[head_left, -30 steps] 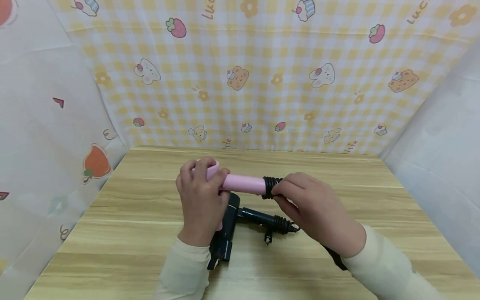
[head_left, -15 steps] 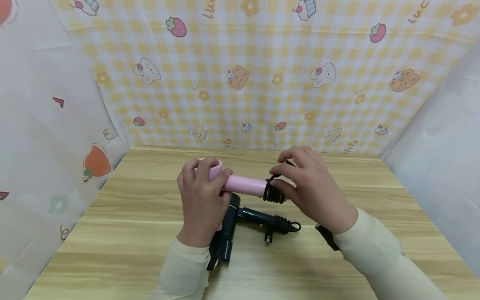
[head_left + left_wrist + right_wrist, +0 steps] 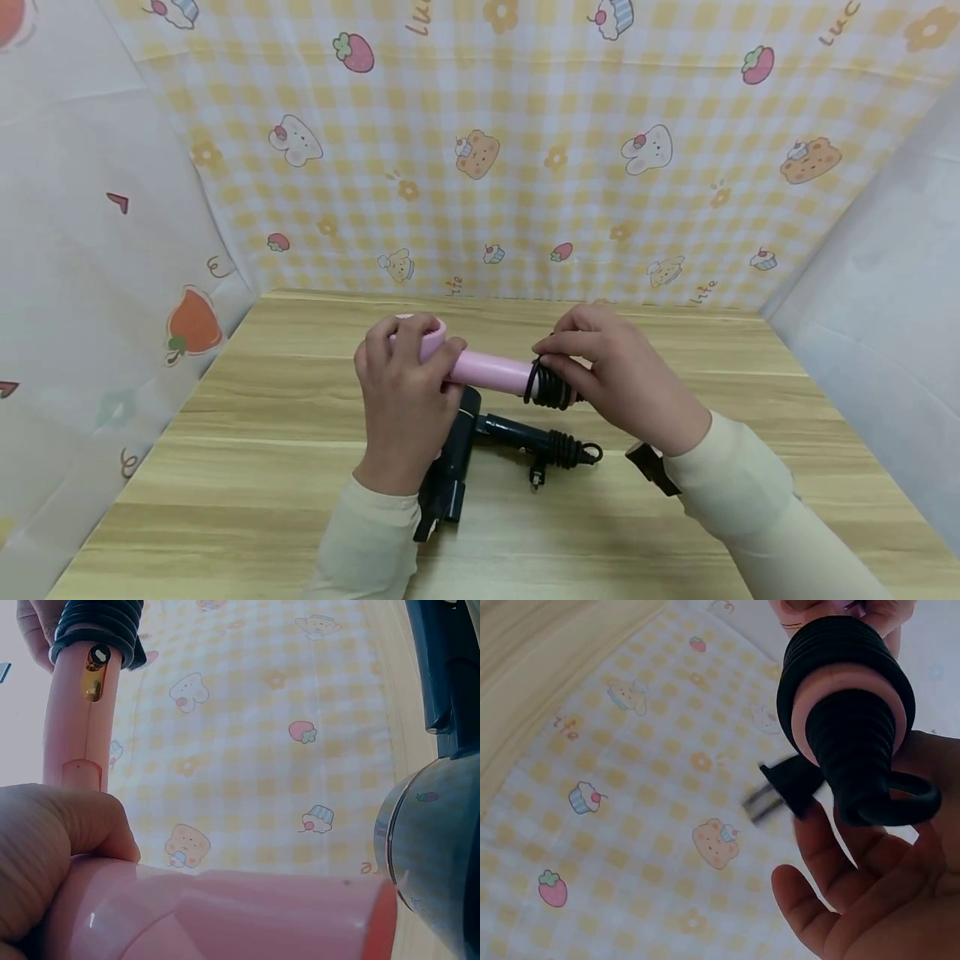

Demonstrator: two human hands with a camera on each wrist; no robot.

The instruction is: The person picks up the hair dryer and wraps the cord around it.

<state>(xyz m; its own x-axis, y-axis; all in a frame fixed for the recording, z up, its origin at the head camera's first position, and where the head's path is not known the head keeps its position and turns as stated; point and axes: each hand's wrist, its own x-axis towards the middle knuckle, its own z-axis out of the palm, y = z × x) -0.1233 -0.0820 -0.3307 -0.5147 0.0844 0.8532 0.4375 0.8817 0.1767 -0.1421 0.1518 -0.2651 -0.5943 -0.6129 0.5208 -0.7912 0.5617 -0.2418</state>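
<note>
A pink hair dryer [image 3: 491, 372] is held above the table, its handle toward the right. My left hand [image 3: 405, 387] grips it around the barrel, near where the handle joins. Black cord [image 3: 552, 388] is wound in several coils around the handle's end. There my right hand [image 3: 622, 379] pinches the cord between thumb and fingers. The right wrist view shows the two-pin plug [image 3: 793, 786] beside the coils, close to the right fingers. Beneath the left hand, a black hair dryer [image 3: 517, 434] lies on the table, its barrel partly covered by that hand and sleeve.
The black dryer's own cord [image 3: 564, 450] is coiled on its handle, with its plug [image 3: 536, 475] on the near side. A wood-grain table [image 3: 720, 383] carries it. Behind hangs a yellow checked cloth [image 3: 525, 200], and pale cloth [image 3: 112, 275] closes the left side.
My right hand first lifted a loop of cord off the coils, up and back, then came down to the handle. The cord now lies nearer the barrel. My left hand barely moved.
</note>
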